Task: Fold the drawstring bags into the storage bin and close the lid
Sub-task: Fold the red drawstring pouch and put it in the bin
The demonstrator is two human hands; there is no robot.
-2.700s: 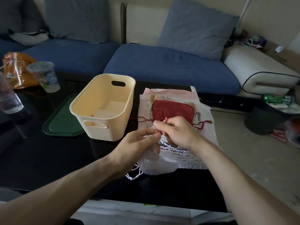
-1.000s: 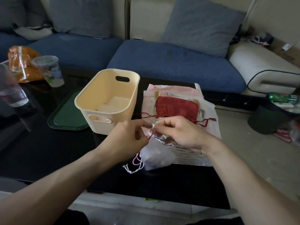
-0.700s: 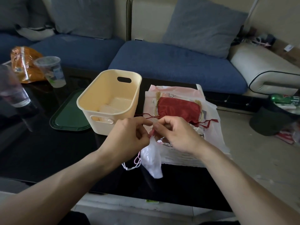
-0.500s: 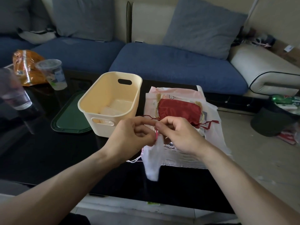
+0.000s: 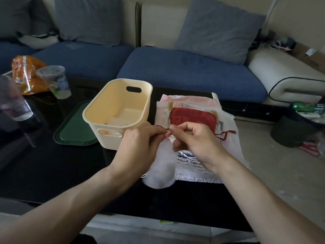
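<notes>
A sheer white drawstring bag [image 5: 161, 170] hangs above the black table [image 5: 52, 173], held at its top by both hands. My left hand [image 5: 139, 148] and my right hand [image 5: 191, 138] pinch its pink drawstring between fingertips. Behind them lies a pile of bags with a red bag [image 5: 192, 118] on top and a silvery bag [image 5: 191, 166] at the near edge. The cream storage bin [image 5: 121, 110] stands open to the left of the pile, with a clear folded item on its floor. The green lid [image 5: 73, 129] lies flat on the table, left of the bin.
Two clear plastic cups [image 5: 55, 81] and an orange snack bag [image 5: 26, 73] sit at the table's far left. A blue sofa [image 5: 184, 71] runs behind the table. A dark waste bin [image 5: 290, 131] and a green bottle [image 5: 307, 107] are on the floor at right.
The white bag has been lifted off the table and now hangs from both hands. The hands have drawn close together at its drawstring.
</notes>
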